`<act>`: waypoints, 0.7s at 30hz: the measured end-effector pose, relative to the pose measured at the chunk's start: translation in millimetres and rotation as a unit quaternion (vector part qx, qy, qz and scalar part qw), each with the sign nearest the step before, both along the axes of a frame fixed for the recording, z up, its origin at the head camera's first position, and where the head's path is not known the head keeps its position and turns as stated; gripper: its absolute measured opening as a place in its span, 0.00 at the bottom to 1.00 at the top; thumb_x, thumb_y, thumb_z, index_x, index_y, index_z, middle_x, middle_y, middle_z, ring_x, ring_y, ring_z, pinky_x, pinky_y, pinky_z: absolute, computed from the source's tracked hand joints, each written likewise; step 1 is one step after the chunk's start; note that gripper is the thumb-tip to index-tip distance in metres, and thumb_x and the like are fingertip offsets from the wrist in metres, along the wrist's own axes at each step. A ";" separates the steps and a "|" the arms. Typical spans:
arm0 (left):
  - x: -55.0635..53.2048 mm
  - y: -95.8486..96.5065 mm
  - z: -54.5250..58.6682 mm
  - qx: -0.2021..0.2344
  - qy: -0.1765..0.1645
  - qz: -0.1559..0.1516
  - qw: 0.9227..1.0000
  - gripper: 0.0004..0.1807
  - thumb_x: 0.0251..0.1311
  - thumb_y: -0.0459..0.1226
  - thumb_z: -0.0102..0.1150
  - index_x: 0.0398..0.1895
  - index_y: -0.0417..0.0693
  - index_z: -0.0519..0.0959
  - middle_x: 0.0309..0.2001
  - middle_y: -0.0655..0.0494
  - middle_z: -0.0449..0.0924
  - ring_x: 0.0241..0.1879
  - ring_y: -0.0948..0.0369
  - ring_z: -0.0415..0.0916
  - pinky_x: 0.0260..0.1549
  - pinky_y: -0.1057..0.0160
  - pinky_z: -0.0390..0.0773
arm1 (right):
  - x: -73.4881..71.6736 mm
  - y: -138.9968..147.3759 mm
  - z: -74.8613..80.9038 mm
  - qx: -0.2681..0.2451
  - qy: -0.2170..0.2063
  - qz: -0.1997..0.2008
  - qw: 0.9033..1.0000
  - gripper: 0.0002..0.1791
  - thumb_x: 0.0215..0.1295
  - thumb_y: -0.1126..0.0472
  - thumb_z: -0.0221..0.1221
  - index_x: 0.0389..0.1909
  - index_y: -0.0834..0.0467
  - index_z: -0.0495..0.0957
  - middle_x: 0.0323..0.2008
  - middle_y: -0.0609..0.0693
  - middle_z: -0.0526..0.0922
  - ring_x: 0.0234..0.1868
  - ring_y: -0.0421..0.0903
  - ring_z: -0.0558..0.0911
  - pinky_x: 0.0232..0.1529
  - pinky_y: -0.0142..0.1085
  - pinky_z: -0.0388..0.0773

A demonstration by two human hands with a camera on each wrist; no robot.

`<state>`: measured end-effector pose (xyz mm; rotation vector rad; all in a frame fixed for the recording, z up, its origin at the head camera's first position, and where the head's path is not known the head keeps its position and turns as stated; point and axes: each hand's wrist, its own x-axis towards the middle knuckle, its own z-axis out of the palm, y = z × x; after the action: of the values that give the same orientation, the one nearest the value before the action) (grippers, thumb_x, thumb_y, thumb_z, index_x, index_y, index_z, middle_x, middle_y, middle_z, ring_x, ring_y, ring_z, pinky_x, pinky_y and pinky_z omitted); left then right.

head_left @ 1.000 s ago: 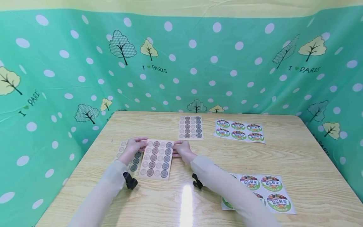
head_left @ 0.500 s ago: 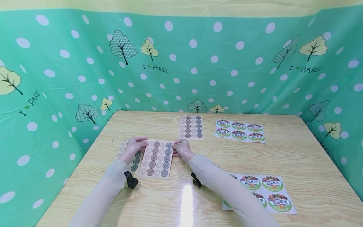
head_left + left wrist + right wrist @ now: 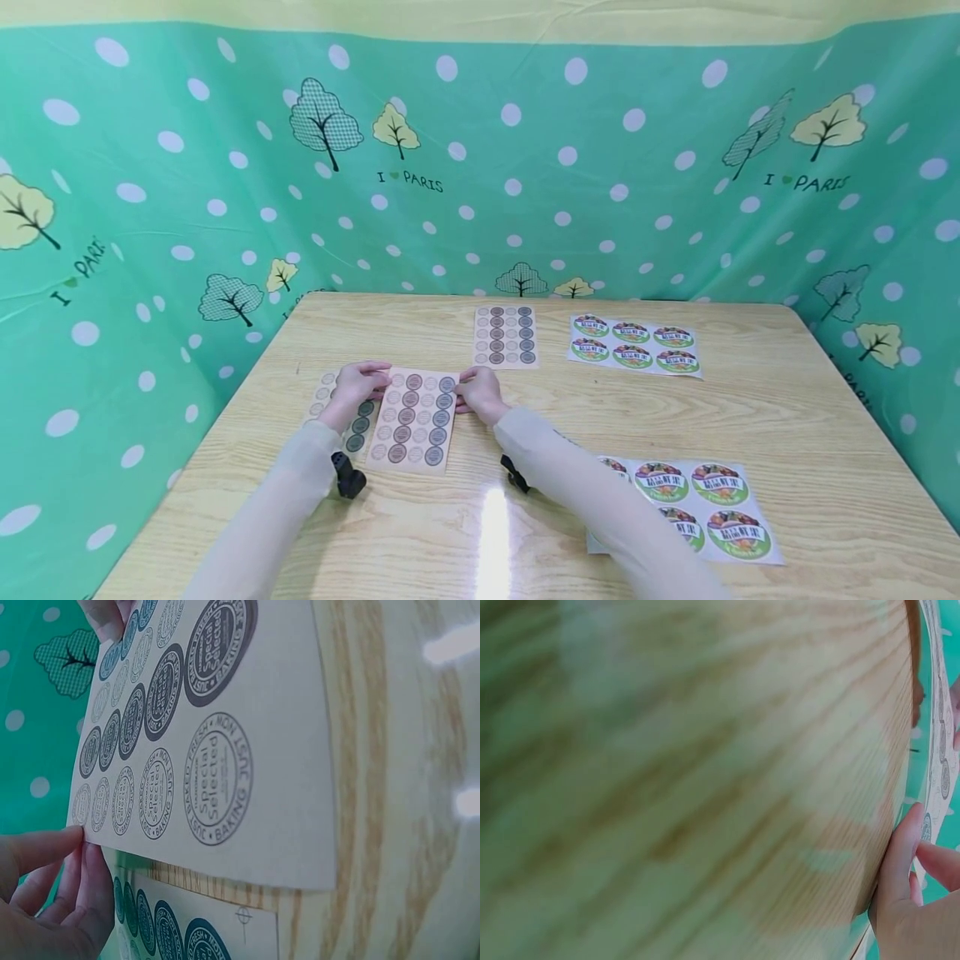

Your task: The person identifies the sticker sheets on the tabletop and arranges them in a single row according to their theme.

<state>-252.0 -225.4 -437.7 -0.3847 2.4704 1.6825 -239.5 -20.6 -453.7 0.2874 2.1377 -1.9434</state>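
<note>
A pale sticker sheet (image 3: 412,421) with columns of round labels, some outlined and some dark, is held up between both hands at its upper edge. My left hand (image 3: 356,392) pinches its upper left corner, thumb on the printed face in the left wrist view. At the upper right corner my right hand (image 3: 482,394) grips the sheet; in the right wrist view the thumb (image 3: 904,855) lies along that edge. Beneath my left hand, a second sheet with dark round labels (image 3: 359,426) lies on the wooden table (image 3: 420,533), partly covered by the hand and the held sheet.
A similar round-label sheet (image 3: 506,337) lies at the back middle. Right of it is a white sheet of colourful oval stickers (image 3: 633,347). Another oval-sticker sheet (image 3: 701,512) lies front right, partly under my right forearm. A green dotted curtain (image 3: 465,233) hangs behind the table.
My right hand and forearm have shifted very slightly left. Both hands keep hold of the sticker sheet, which stays almost in place.
</note>
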 end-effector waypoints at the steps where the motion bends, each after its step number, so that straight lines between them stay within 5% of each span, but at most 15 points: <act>1: -0.1 0.3 0.1 -0.001 0.000 0.003 1.000 0.18 0.54 0.27 0.53 0.49 0.32 0.72 0.30 0.49 0.79 0.25 0.65 0.75 0.28 0.67 0.79 | -0.4 -0.3 -0.5 0.003 0.001 0.002 1.000 0.11 0.52 0.76 0.53 0.38 0.70 0.70 0.17 0.55 0.76 0.13 0.40 0.73 0.21 0.35 0.79; 21: 1.1 3.0 -1.4 -0.040 0.017 0.016 0.999 0.17 0.52 0.25 0.52 0.48 0.31 0.73 0.33 0.42 0.78 0.22 0.65 0.74 0.23 0.67 0.78 | -0.2 0.7 2.3 0.036 0.016 0.008 0.999 0.13 0.51 0.76 0.54 0.40 0.70 0.70 0.16 0.58 0.76 0.11 0.40 0.72 0.18 0.34 0.79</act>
<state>-250.9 -222.4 -439.1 -0.4105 2.5760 1.6192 -239.7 -19.9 -451.4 0.2542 2.2272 -1.8771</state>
